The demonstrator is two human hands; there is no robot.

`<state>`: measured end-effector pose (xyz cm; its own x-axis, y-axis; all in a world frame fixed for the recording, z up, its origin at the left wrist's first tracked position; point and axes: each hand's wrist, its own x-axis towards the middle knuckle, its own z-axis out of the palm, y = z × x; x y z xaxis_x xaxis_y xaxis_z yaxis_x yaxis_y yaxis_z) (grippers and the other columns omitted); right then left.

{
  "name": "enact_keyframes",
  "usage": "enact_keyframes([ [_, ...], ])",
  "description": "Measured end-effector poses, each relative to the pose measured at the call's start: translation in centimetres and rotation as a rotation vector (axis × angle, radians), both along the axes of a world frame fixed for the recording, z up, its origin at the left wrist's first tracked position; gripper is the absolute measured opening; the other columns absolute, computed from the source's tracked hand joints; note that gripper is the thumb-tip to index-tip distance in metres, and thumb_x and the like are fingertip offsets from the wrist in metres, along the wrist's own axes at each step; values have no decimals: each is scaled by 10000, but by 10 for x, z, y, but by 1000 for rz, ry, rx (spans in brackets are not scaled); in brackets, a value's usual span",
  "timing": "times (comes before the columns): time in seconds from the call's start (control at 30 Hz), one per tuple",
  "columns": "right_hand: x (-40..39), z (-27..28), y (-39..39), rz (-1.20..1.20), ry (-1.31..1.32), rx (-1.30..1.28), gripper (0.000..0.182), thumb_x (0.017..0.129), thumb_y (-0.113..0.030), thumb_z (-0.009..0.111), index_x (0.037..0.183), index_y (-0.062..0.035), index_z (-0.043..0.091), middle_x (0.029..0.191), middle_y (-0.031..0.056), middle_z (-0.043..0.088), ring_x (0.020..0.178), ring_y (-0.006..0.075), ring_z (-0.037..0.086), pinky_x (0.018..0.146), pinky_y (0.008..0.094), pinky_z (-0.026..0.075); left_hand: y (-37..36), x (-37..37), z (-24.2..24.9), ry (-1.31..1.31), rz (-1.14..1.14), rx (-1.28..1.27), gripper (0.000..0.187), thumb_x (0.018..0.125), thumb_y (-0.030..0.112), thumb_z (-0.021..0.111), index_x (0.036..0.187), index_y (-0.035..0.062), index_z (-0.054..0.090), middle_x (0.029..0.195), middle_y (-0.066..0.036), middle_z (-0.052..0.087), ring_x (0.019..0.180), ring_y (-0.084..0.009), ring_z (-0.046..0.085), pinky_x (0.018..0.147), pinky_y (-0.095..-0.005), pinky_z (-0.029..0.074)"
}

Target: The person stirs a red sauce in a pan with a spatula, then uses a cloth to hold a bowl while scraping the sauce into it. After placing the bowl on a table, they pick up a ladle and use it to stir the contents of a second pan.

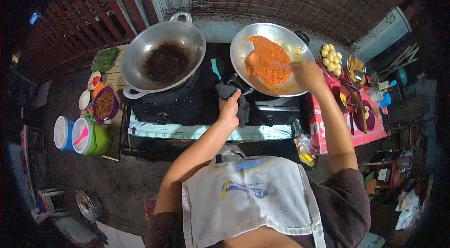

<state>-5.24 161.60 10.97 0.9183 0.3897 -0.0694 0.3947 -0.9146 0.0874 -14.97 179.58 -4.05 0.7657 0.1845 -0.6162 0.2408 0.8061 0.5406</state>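
Observation:
A silver wok (239, 46) on the right side of the stove holds thick orange-red sauce (274, 77). My right hand (307, 77), over the wok's right side, is closed around the handle of a spatula (280, 66). The spatula's far end lies in the sauce and is coated with it. My left hand (229, 103) grips a dark folded cloth (226, 90) by the wok's near left edge. The cloth hides whether a handle is inside the grip. A teal-ended utensil (216, 67) lies just beyond the cloth.
A larger wok (140, 51) with dark residue stands on the left burner. Further left are a purple bowl (112, 111) of brown food and a green pail (101, 138). Peeled, egg-like pale balls (331, 58) are piled on the pink-covered table (319, 131) at right.

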Motion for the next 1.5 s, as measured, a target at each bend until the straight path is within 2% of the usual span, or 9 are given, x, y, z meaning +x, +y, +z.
enact_keyframes([
  [0.23,27,-54,-24,-98,-208,-133,177,791,-217,478,827,-128,626,777,129,630,698,296,620,593,421,492,2,0,-1,-1,-17,15,328,758,141,641,1037,94,475,922,-37,530,821,-183,532,681,-355,470],
  [0.43,-4,18,-32,236,-66,-110,145,742,-198,509,755,-183,652,736,77,634,669,272,627,554,383,497,2,2,-5,6,3,51,252,761,170,648,949,119,488,807,-35,536,676,-200,558,590,-379,491],
  [0.53,39,-41,-35,181,-221,-281,139,735,-203,520,715,-170,653,719,78,634,665,265,628,548,370,495,3,3,-8,7,-42,15,340,752,148,656,1036,106,474,917,-32,526,813,-177,527,663,-347,464],
  [0.73,68,-4,-30,68,-366,-215,147,725,-186,526,706,-121,656,709,99,635,653,269,630,539,385,494,5,3,-9,-58,-19,50,274,755,165,653,958,108,479,816,-42,532,686,-209,560,580,-397,489],
  [0.87,40,25,-34,200,-261,-638,149,713,-203,527,680,-142,659,696,81,639,647,202,635,505,310,469,6,2,-11,-39,-17,93,282,753,170,655,962,108,477,846,-47,531,701,-214,560,592,-407,493],
  [1.1,68,-21,-13,150,-438,-97,141,697,-164,521,694,-121,656,691,76,636,653,222,635,520,347,482,7,1,-2,8,-34,98,311,752,175,659,984,111,462,839,-45,527,710,-206,555,592,-394,490],
  [1.23,53,18,-29,24,-331,-460,149,702,-168,515,709,-118,655,703,72,634,683,221,630,583,346,480,8,2,-9,5,-52,83,306,760,164,651,994,112,461,842,-45,527,733,-200,558,620,-387,500],
  [1.3,66,-11,-58,133,-613,-538,130,709,-223,556,784,-176,652,736,78,624,715,212,620,565,359,479,6,3,-15,-7,-37,87,301,760,164,652,990,106,467,841,-43,529,734,-197,558,622,-384,499],
  [1.5,83,-43,-53,126,-509,-246,149,727,-169,511,761,-159,656,742,79,630,720,219,616,634,354,462,7,1,-6,-28,-14,69,252,757,161,656,944,93,502,844,-39,539,727,-193,560,619,-365,492],
])
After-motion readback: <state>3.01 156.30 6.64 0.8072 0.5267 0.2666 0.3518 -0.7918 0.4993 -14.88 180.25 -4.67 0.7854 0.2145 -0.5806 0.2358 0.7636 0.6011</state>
